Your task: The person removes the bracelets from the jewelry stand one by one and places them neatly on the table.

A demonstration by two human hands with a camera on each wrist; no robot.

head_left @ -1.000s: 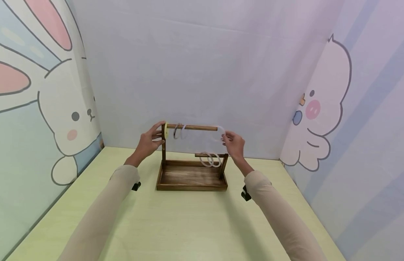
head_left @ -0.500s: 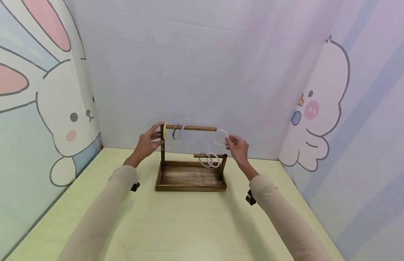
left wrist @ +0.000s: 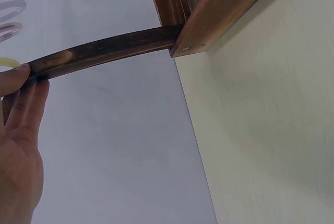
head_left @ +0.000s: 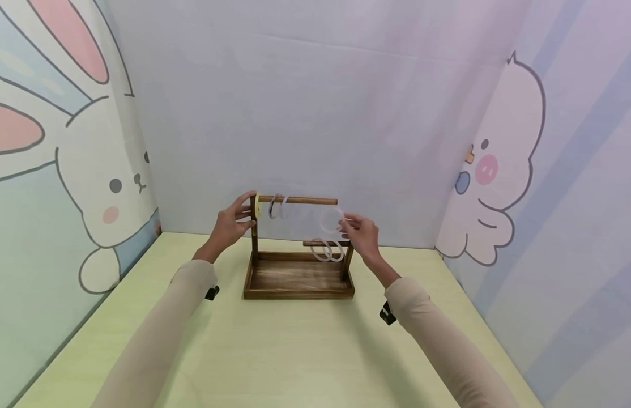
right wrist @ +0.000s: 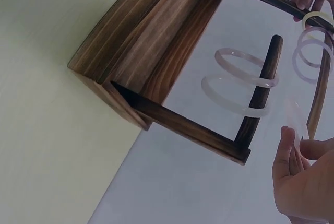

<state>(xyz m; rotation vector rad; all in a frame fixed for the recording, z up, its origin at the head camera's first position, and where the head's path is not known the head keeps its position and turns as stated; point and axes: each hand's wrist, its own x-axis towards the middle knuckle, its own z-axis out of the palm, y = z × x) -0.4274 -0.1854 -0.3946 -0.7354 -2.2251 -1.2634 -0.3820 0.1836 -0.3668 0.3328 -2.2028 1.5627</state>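
Note:
A wooden bangle stand has an upper bar and a shorter lower bar. My left hand grips the top of its tall post, thumb on one side, fingers on the other. Between thumb and fingers, my right hand pinches a translucent pale bangle, which appears just below the upper bar's free end, off the bar. A yellow bangle hangs against the tall post. Beside it on that bar hang a brownish bangle and a lilac bangle. Two pale bangles circle the lower bar.
The stand's tray base rests on a pale yellow-green table close to the back wall. Printed side walls with a rabbit and a chick enclose the table left and right.
My right hand has drawn the pale bangle away from the upper bar's free end, then brought it back left and lower. The left hand keeps its grip on the post.

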